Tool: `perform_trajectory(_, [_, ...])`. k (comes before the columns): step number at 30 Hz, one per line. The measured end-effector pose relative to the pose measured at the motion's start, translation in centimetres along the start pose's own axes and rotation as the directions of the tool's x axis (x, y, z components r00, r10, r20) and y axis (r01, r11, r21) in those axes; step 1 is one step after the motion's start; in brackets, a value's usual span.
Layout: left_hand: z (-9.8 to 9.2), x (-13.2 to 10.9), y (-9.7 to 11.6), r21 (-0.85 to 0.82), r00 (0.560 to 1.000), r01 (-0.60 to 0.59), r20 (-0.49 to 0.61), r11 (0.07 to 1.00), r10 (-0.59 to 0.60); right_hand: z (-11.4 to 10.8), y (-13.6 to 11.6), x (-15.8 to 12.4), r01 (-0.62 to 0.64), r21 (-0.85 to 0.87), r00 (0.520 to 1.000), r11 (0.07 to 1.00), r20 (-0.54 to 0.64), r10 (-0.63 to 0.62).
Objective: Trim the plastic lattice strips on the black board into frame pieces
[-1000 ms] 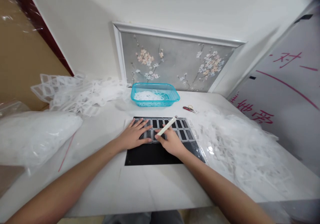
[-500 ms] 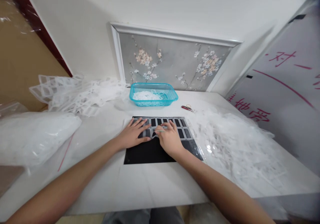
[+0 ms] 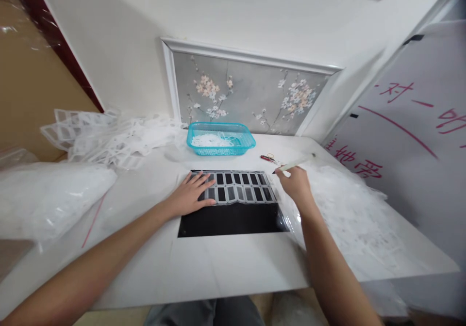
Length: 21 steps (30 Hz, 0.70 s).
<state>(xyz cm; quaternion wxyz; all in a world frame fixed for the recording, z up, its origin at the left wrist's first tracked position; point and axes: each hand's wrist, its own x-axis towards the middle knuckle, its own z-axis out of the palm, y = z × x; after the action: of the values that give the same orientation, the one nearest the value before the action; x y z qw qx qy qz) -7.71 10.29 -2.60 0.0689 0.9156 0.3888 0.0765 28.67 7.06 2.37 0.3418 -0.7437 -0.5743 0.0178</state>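
Observation:
My left hand [image 3: 190, 195] lies flat with fingers spread on the left end of a clear plastic sheet of rectangular frames [image 3: 238, 187]. The sheet rests on a black mat [image 3: 229, 221], and its frame openings show mostly dark. Off the mat's right edge, my right hand [image 3: 295, 183] is closed around a slim pale pen-shaped tool [image 3: 300, 162]. The tool slants, with a dark tip pointing down and left near the sheet's upper right corner. Whether that tip is a blade or a nib I cannot tell.
Behind the mat stands a turquoise basket [image 3: 220, 151] with white scraps inside. Red-handled snips [image 3: 269, 159] lie to its right. Clear plastic sheets [image 3: 353, 219] are heaped at right, frame-like sheets [image 3: 124, 139] at back left, and a full plastic bag [image 3: 54, 197] sits at left.
My right hand has moved right, from the middle of the framed sheet to beyond its right edge, taking the pen-shaped tool along. My left hand stays on the sheet.

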Motion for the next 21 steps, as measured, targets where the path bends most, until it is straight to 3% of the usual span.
perform_trajectory(2, [-0.4,-0.2,0.4,0.026,0.998,-0.055,-0.035,0.998,0.056,0.2,-1.0,-0.9,0.035,0.152,0.979,0.988,0.194,-0.065])
perform_trajectory(4, [-0.8,-0.4,1.0,0.038,0.990,-0.129,-0.046,0.991,0.131,0.8,-2.7,-2.1,0.028,0.312,0.918,0.950,0.368,-0.148])
perform_trajectory(7, [-1.0,-0.7,1.8,0.007,0.971,-0.237,-0.023,0.971,0.237,1.8,-5.1,-4.0,-0.032,0.428,0.847,0.903,0.491,-0.203])
perform_trajectory(12, [-0.5,-0.8,2.1,-0.049,0.958,-0.282,0.038,0.958,0.284,3.3,-6.9,-5.8,0.001,0.421,0.855,0.907,0.470,-0.218])
perform_trajectory(21, [-0.6,-0.6,1.9,-0.052,0.959,-0.268,0.078,0.962,0.272,5.1,-6.8,-6.5,0.072,0.364,0.860,0.929,0.448,-0.242])
